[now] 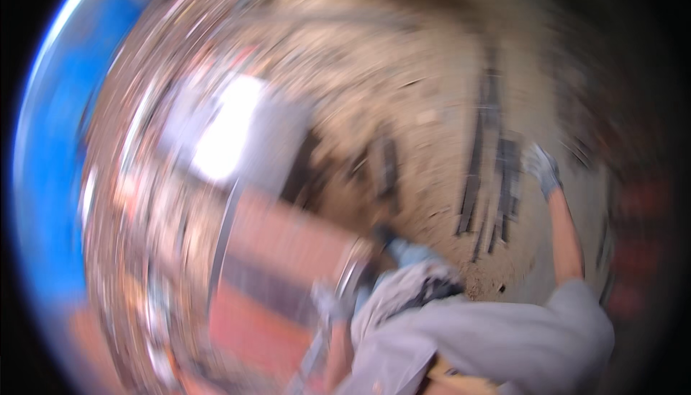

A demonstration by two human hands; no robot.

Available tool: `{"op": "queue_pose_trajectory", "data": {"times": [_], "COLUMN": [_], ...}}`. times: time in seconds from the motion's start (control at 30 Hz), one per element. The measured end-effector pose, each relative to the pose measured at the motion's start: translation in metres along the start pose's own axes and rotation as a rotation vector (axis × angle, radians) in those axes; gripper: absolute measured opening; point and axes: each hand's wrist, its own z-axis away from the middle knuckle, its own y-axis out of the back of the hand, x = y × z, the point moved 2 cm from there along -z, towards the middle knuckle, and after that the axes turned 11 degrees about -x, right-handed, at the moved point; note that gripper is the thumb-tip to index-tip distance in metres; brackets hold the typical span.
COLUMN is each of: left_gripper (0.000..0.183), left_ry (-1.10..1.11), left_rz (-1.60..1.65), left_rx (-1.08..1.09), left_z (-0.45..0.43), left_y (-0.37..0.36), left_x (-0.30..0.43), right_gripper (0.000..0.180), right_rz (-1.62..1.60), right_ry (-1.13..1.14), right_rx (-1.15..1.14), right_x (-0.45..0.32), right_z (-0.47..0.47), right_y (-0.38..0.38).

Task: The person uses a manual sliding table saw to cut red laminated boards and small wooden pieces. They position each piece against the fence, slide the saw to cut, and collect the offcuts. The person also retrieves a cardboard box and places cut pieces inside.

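Heavy motion blur covers the view. My right hand [542,169], in a pale work glove, is stretched out to the right, close beside several dark flat bars [506,179] lying on the ground; nothing shows in it. Low down, my left hand [330,302], also gloved, is at the near edge of a red panel with a dark band [270,281]. Its fingers are too blurred to tell whether they grip that edge. Beyond the red panel is a grey sheet-like surface [275,144] with a bright glare.
Sandy ground [426,103] with scattered debris lies ahead. A dark elongated block [384,165] sits on it near my feet. A large bright blue surface [59,179] curves along the far left. Blurred reddish objects [642,244] stand at the far right.
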Motion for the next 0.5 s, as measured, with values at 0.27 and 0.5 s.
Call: {"op": "queue_pose_trajectory", "data": {"times": [0.27, 0.5], "left_gripper": [0.105, 0.096], "left_ry": [0.295, 0.512], "left_rz": [0.523, 0.789], "left_rx": [-0.124, 0.121], "left_z": [-0.020, 0.014], "left_y": [0.022, 0.014], "left_x": [-0.017, -0.045], "right_gripper": [0.049, 0.050], "right_rz": [1.179, 1.672], "right_ry": [-0.276, -0.454], "right_rx": [-0.602, -0.663], "right_x": [0.411, 0.436], "right_z": [-0.113, -0.113], "right_y": [-0.356, -0.451]}}
